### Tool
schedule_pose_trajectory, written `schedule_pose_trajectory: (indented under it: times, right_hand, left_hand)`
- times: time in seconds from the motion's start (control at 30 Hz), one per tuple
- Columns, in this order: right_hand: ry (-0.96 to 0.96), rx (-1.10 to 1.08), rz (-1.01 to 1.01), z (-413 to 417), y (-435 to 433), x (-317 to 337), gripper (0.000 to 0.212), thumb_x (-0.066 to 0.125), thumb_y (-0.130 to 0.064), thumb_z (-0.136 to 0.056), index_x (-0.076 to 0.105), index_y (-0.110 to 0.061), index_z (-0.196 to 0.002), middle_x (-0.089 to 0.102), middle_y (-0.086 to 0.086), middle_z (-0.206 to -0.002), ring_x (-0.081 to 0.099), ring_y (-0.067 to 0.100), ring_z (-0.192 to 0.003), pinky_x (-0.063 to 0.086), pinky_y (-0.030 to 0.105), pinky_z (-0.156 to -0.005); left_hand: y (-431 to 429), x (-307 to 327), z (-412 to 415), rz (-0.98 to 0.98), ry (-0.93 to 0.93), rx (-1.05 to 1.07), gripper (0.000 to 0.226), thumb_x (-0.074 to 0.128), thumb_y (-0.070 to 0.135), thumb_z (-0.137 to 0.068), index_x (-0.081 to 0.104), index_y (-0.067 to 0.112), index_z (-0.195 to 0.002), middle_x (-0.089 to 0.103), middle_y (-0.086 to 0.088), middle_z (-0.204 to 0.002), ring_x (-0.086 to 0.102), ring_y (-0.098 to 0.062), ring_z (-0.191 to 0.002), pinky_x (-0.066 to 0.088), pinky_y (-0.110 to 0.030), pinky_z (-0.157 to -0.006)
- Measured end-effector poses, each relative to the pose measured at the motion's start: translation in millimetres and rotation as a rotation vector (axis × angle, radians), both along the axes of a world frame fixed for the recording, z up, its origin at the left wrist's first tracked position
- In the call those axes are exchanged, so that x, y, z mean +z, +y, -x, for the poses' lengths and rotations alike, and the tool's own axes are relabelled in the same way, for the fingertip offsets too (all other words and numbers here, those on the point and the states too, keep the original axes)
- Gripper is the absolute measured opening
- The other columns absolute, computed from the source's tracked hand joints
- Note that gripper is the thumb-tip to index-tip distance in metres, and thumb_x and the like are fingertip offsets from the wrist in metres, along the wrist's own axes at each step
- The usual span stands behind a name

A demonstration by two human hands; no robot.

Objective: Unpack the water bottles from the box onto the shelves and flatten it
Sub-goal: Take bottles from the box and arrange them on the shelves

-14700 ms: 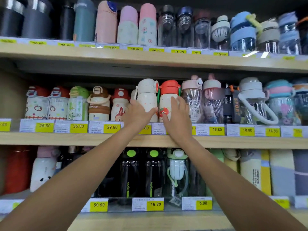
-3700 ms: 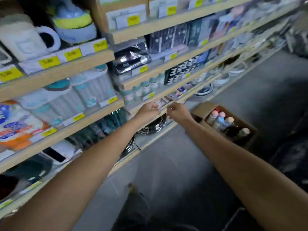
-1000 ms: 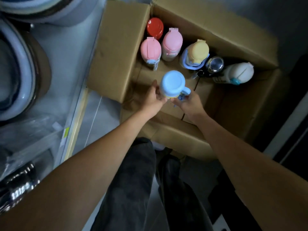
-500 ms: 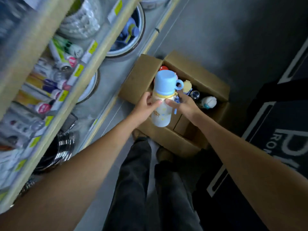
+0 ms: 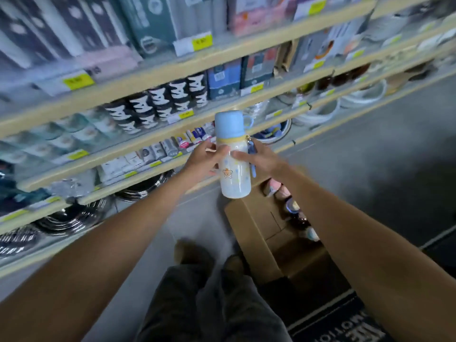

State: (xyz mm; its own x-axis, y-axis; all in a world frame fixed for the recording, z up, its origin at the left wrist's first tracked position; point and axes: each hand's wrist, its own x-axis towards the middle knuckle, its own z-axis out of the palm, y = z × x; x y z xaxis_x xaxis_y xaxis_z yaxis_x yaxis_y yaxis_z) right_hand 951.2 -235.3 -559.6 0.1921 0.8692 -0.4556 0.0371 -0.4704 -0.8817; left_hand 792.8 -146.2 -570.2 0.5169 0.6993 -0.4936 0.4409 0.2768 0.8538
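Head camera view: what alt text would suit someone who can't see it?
The left hand and right hand hold a pale bottle with a blue cap upright before stocked store shelves. On the floor below, an open cardboard box holds more bottles.

Floor: I see a grey floor (image 5: 370, 156) bearing an open brown cardboard box (image 5: 251, 233), with a dark lettered mat (image 5: 345, 324) near it.
Shelves: pale wooden shelves (image 5: 148, 77) carry black-and-white packs (image 5: 158, 104).

Shelves (image 5: 158, 77) at left packed tight with goods, almost no gap between items. Floor (image 5: 370, 156) at right open, wide aisle. Box (image 5: 249, 233) open at top; bottles (image 5: 292, 206) crowd its right side, bare bottom beside them. Legs (image 5: 222, 307) near box.
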Motion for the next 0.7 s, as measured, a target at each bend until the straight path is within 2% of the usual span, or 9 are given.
schedule_pose_trajectory:
  times: [0.07,0.1,0.2,0.3,0.37,0.47,0.6,0.67,0.7]
  right_hand:
    - [0.011,0.142,-0.022,31.0,22.6,29.2,0.036,0.066,-0.012,-0.088,0.055,-0.003,-0.122,0.066,0.012,-0.118,0.067,0.018,-0.099,0.056,0.024,-0.076]
    - [0.013,0.215,-0.038,53.0,36.2,45.6,0.037,0.066,-0.012,-0.088,0.055,-0.004,-0.123,0.066,0.011,-0.119,0.067,0.019,-0.102,0.055,0.027,-0.081]
    - [-0.038,0.377,-0.054,106.1,62.7,75.0,0.018,0.067,-0.015,-0.088,0.064,-0.018,-0.106,0.074,-0.008,-0.096,0.069,0.001,-0.087,0.053,0.013,-0.069]
    - [-0.076,0.496,-0.057,176.5,89.8,96.6,0.022,0.069,-0.018,-0.086,0.063,-0.016,-0.108,0.074,-0.009,-0.093,0.069,0.005,-0.087,0.054,0.018,-0.074]
    - [-0.094,0.582,-0.063,230.3,106.9,109.6,0.019,0.071,-0.022,-0.084,0.063,-0.023,-0.102,0.073,-0.013,-0.087,0.069,0.002,-0.078,0.052,0.016,-0.063]
    - [-0.081,0.662,-0.083,314.8,128.3,122.9,0.022,0.072,-0.028,-0.082,0.065,-0.026,-0.102,0.073,-0.010,-0.094,0.069,0.005,-0.084,0.051,0.017,-0.062]
    - [-0.039,0.737,-0.110,441.2,144.6,139.8,0.021,0.074,-0.035,-0.079,0.066,-0.029,-0.098,0.074,-0.011,-0.092,0.070,0.008,-0.084,0.055,0.022,-0.065]
    - [-0.015,0.779,-0.147,517.8,153.0,151.1,0.022,0.075,-0.035,-0.078,0.067,-0.028,-0.097,0.074,-0.009,-0.093,0.071,0.010,-0.085,0.054,0.024,-0.068]
    - [-0.014,0.774,-0.152,525.3,154.8,153.8,0.023,0.076,-0.034,-0.077,0.067,-0.027,-0.096,0.074,-0.007,-0.093,0.071,0.011,-0.086,0.054,0.024,-0.068]
  left_hand:
    - [9.4,29.9,40.8,-0.061,0.002,0.058,0.031,0.062,0.046,-0.086,0.052,0.019,-0.098,0.066,0.006,-0.087,0.068,-0.015,-0.076,0.056,-0.030,-0.063]
    - [13.1,46.0,68.7,-0.092,-0.002,0.091,0.028,0.061,0.046,-0.086,0.053,0.020,-0.093,0.067,0.011,-0.081,0.068,-0.012,-0.071,0.057,-0.028,-0.060]
    - [18.6,71.0,131.3,-0.091,-0.012,0.187,0.025,0.061,0.047,-0.086,0.050,0.025,-0.082,0.065,0.011,-0.076,0.066,-0.004,-0.055,0.051,-0.020,-0.047]
    - [21.8,94.9,208.4,-0.122,0.015,0.286,0.027,0.059,0.052,-0.085,0.054,0.027,-0.079,0.067,0.012,-0.072,0.068,-0.006,-0.055,0.051,-0.019,-0.051]
    - [20.9,105.3,264.1,-0.134,0.022,0.336,0.032,0.057,0.055,-0.085,0.061,0.024,-0.087,0.070,0.011,-0.073,0.069,-0.008,-0.059,0.054,-0.021,-0.054]
    - [18.2,119.7,347.8,-0.148,0.060,0.380,0.049,0.048,0.059,-0.088,0.060,0.016,-0.108,0.070,0.000,-0.094,0.068,-0.014,-0.068,0.057,-0.030,-0.068]
    - [9.1,145.2,468.8,-0.172,0.054,0.458,0.044,0.038,0.057,-0.093,0.056,0.019,-0.106,0.066,-0.008,-0.106,0.066,-0.022,-0.084,0.054,-0.037,-0.083]
    - [4.6,159.5,540.7,-0.208,0.036,0.514,0.045,0.037,0.053,-0.095,0.053,0.017,-0.115,0.066,-0.006,-0.107,0.068,-0.018,-0.088,0.056,-0.031,-0.076]
    - [4.8,161.0,547.5,-0.213,0.012,0.522,0.043,0.037,0.050,-0.096,0.052,0.016,-0.117,0.066,-0.004,-0.102,0.069,-0.012,-0.081,0.056,-0.025,-0.067]
